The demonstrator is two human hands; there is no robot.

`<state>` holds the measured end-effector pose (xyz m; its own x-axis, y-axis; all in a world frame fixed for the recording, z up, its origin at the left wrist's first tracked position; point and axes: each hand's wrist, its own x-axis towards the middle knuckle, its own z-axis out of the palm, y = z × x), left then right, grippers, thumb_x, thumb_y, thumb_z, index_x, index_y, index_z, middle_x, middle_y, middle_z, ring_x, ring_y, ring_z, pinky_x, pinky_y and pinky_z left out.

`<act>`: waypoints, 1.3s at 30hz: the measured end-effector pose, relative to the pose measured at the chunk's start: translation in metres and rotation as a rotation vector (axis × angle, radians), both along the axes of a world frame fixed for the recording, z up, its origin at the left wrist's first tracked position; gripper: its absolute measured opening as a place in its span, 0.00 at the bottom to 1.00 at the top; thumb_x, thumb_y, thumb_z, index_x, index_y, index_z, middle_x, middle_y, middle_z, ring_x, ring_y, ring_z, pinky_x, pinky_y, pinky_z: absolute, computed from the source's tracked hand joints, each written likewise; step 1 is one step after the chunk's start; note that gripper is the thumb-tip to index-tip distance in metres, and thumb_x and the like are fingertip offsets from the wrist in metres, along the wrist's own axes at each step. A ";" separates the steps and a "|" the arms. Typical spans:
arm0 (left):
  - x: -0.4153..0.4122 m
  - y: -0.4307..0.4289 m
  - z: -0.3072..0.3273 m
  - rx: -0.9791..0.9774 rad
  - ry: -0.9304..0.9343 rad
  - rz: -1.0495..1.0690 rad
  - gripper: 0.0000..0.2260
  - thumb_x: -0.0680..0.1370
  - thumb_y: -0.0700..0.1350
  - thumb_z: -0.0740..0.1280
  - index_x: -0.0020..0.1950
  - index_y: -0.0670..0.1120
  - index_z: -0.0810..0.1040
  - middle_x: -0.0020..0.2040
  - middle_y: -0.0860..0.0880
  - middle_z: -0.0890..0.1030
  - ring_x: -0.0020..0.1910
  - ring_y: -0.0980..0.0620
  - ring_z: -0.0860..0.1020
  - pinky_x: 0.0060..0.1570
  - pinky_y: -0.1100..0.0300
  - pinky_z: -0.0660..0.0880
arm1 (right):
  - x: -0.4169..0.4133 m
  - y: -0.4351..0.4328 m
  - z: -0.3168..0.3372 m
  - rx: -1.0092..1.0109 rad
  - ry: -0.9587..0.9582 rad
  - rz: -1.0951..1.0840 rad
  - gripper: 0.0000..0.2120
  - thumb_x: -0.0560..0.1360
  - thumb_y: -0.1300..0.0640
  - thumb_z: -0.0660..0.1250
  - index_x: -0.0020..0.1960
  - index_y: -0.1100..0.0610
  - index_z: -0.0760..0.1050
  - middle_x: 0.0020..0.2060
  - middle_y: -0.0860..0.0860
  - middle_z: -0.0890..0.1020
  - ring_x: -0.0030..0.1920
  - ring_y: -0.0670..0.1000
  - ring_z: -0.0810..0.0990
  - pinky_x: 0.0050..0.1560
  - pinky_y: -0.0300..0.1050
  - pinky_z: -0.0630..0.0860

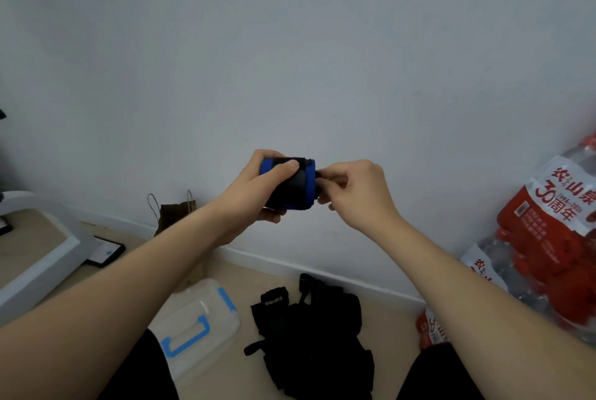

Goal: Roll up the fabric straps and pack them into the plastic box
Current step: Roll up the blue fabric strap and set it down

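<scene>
Blue-edged strap roll (295,188) within curled fingers (274,215)

Field notes: we log two bare forearms, left forearm (135,273) and right forearm (467,286), uncovered up to the frame edge. Left hand (250,193) and right hand (358,194) are bare, as are the fingers (283,170). A plain black fabric garment (142,367) covers both legs; we cannot tell its cut.

Left hand (258,188) grips rolled strap (295,185); right hand (353,188) pinches its end.
</scene>
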<state>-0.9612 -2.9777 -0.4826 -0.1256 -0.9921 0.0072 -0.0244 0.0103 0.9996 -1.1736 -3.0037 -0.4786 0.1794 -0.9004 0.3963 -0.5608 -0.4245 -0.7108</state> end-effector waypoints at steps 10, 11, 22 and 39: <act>0.018 0.062 0.007 0.121 -0.002 -0.244 0.22 0.73 0.59 0.69 0.60 0.46 0.81 0.44 0.40 0.76 0.34 0.46 0.69 0.30 0.59 0.64 | -0.016 0.062 0.023 0.370 -0.020 0.240 0.16 0.65 0.54 0.88 0.46 0.56 0.86 0.35 0.57 0.88 0.33 0.57 0.88 0.35 0.47 0.84; 0.015 0.068 0.008 0.134 0.041 -0.274 0.20 0.74 0.59 0.68 0.58 0.47 0.82 0.43 0.40 0.76 0.33 0.46 0.70 0.29 0.60 0.65 | -0.017 0.069 0.026 0.386 -0.065 0.222 0.16 0.66 0.53 0.88 0.47 0.58 0.85 0.35 0.59 0.88 0.32 0.58 0.88 0.33 0.48 0.83; 0.010 0.093 -0.039 0.132 -0.345 -0.060 0.18 0.73 0.57 0.70 0.62 0.57 0.77 0.57 0.41 0.81 0.45 0.44 0.81 0.39 0.54 0.81 | 0.012 0.103 -0.041 0.475 0.618 0.193 0.15 0.82 0.60 0.63 0.68 0.58 0.76 0.57 0.59 0.85 0.55 0.59 0.85 0.56 0.51 0.82; 0.051 0.144 -0.349 0.082 -1.412 -0.359 0.30 0.78 0.61 0.73 0.70 0.58 0.57 0.66 0.50 0.74 0.57 0.43 0.78 0.47 0.48 0.78 | -0.026 0.122 -0.307 1.019 0.940 0.331 0.13 0.85 0.53 0.64 0.60 0.59 0.83 0.56 0.56 0.84 0.53 0.56 0.82 0.51 0.48 0.79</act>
